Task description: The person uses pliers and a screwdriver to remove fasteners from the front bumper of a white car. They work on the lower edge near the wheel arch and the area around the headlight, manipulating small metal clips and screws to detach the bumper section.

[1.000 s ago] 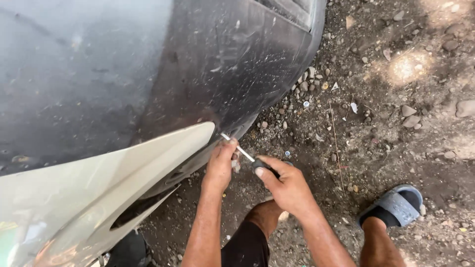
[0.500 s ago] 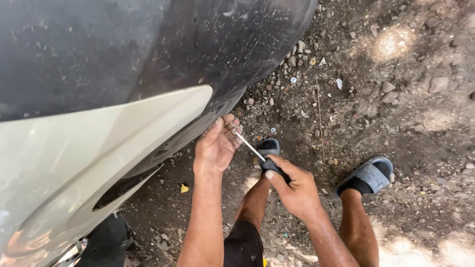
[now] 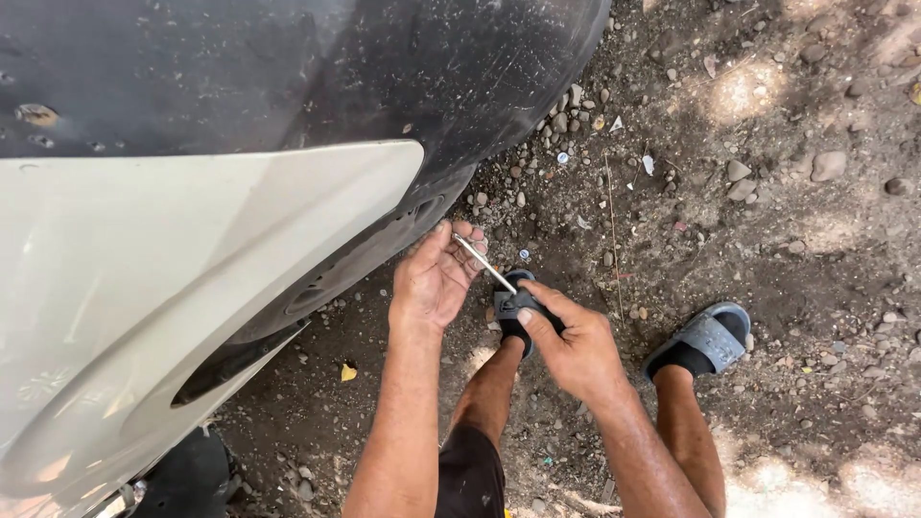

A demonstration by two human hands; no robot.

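Screwdriver (image 3: 487, 266) was what I had in hand: a thin, bright metal shaft running up and to the left from a dark handle. My right hand (image 3: 568, 343) was closed around that handle, thumb laid along the top. My left hand (image 3: 434, 278) was half open, palm turned toward me, with its fingertips (image 3: 464, 233) curled round the tip end of the shaft, right against the lower lip of the black wheel-arch liner (image 3: 384, 240). So the tool sat between my two hands, just under the arch and above the gravel ground (image 3: 748, 192).

I judged it a light, stiff thing, with no give in the shaft. The bare metal looked slick and too thin to grip well, so the handle was the place to hold it, and the fingers up front could only steady it.

A pale body panel (image 3: 173, 288) stood to my left, overlapping the black liner. My feet were below in grey sandals: one (image 3: 708, 336) out to the right, the other (image 3: 508, 302) partly hidden behind my hands.
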